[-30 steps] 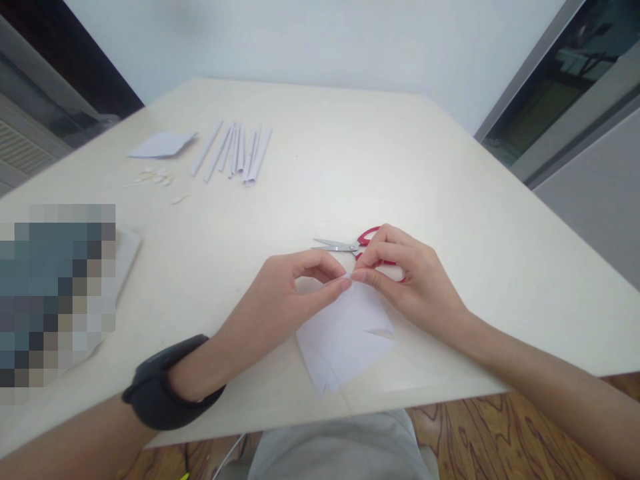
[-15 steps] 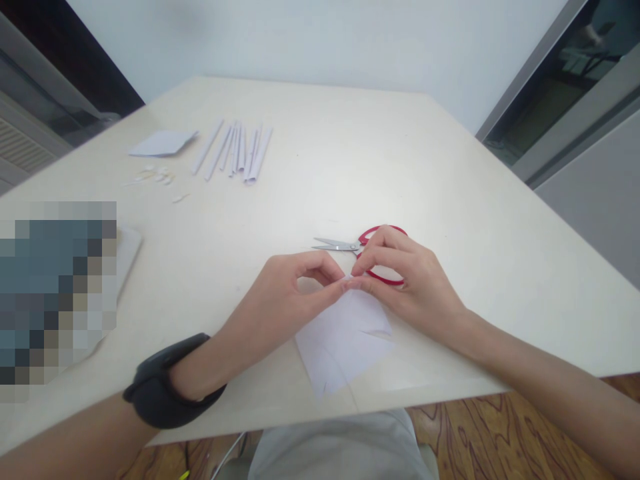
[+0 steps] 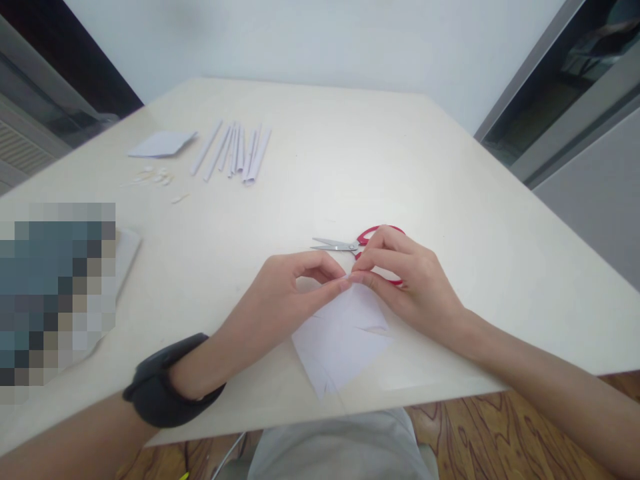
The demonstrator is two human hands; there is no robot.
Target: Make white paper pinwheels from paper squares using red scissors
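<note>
- left hand (image 3: 285, 293) and right hand (image 3: 407, 280): fingertips pinched on far corner of paper sheet (image 3: 340, 337)
- sheet at near table (image 3: 400, 160) edge
- scissors (image 3: 350, 245) just beyond right hand

Single view: head-worn camera, looking forward and down from above the near edge of the pale cream rectangular wooden table (image 3: 380, 147). Close range on the left hand (image 3: 280, 300) and right hand (image 3: 410, 280) at lower centre; far table edge, white wall and dark window frames fill the upper field. Wide-angle, edges bowed.
</note>
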